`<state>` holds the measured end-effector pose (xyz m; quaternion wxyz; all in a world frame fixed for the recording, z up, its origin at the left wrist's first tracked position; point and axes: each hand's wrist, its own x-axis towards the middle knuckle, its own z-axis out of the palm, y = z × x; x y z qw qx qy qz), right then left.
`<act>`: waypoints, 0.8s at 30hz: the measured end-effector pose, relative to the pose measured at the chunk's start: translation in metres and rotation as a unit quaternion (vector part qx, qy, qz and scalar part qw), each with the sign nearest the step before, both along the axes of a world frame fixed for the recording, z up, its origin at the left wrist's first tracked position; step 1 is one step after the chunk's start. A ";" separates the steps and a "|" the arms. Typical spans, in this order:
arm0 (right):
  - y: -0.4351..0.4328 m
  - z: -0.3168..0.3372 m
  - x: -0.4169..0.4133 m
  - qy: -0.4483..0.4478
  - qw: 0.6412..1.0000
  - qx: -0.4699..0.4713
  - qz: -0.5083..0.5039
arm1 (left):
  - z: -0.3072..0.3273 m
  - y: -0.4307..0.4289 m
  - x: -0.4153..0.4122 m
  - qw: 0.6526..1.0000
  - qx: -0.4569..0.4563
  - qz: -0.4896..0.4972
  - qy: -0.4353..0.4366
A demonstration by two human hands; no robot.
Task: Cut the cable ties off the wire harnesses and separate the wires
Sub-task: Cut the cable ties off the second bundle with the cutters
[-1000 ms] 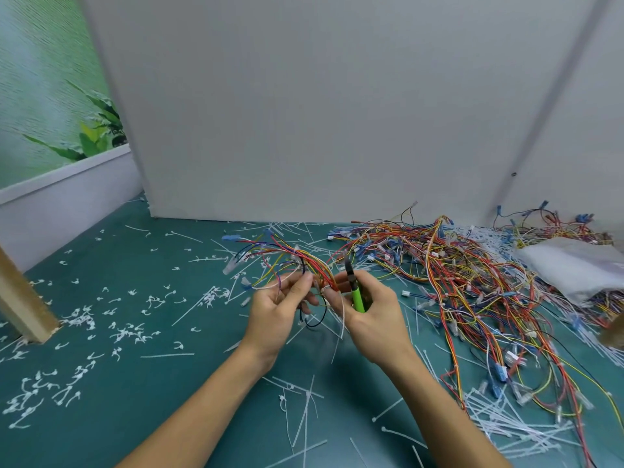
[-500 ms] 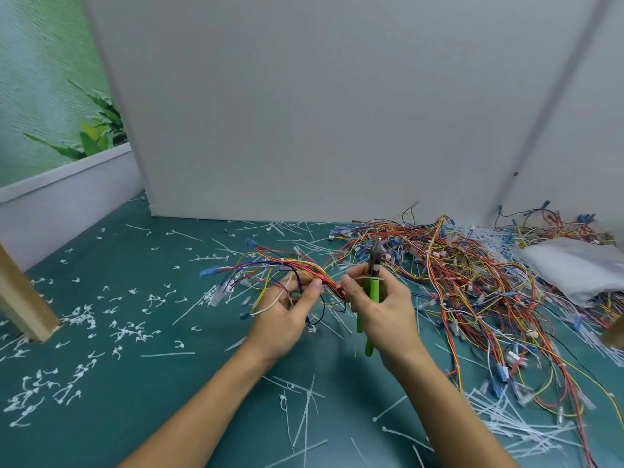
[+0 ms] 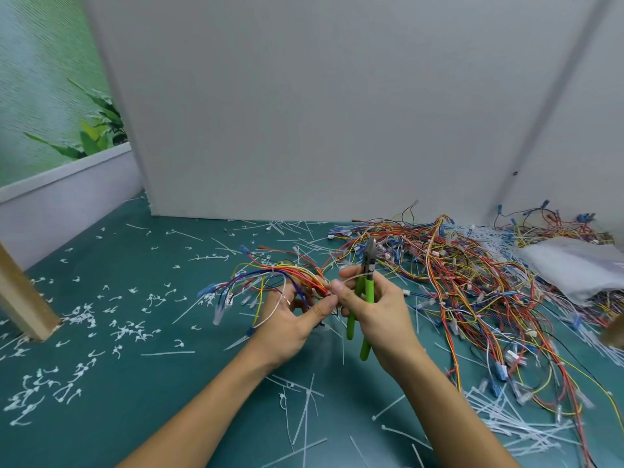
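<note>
My left hand grips a wire harness of red, yellow, blue and white wires that fans out to the left over the green table. My right hand holds green-handled cutters upright, jaws pointing up, while its thumb and forefinger pinch a thin white cable tie at the bundle's gathered end. The two hands touch at the thumbs.
A big tangle of loose wires covers the table's right side, with a white plastic bag behind it. Cut cable ties and small white clippings litter the green mat. A wooden post stands at left, a grey wall behind.
The cutters have swung upright in my right hand, jaws now pointing up. Both hands moved slightly nearer and the harness has spread out further to the left.
</note>
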<state>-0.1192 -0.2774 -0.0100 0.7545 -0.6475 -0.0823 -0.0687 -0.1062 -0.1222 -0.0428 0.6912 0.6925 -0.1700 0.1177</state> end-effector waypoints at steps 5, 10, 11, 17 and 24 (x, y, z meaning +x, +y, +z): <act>0.000 0.001 0.000 -0.012 1.000 -0.004 0.005 | -0.001 0.001 0.002 1.000 0.016 0.003 -0.007; 0.001 0.002 -0.002 -0.017 1.000 -0.019 -0.003 | -0.001 0.002 0.000 1.000 0.019 -0.023 0.002; 0.001 0.002 -0.002 -0.019 1.000 -0.022 -0.006 | 0.000 0.002 -0.001 0.999 0.016 -0.030 0.001; 0.005 0.002 -0.003 -0.043 0.998 -0.044 -0.018 | 0.006 0.004 -0.005 0.995 -0.033 -0.086 0.027; 0.005 -0.001 -0.002 -0.069 0.996 -0.046 -0.037 | 0.004 0.002 -0.004 0.995 -0.021 -0.089 0.032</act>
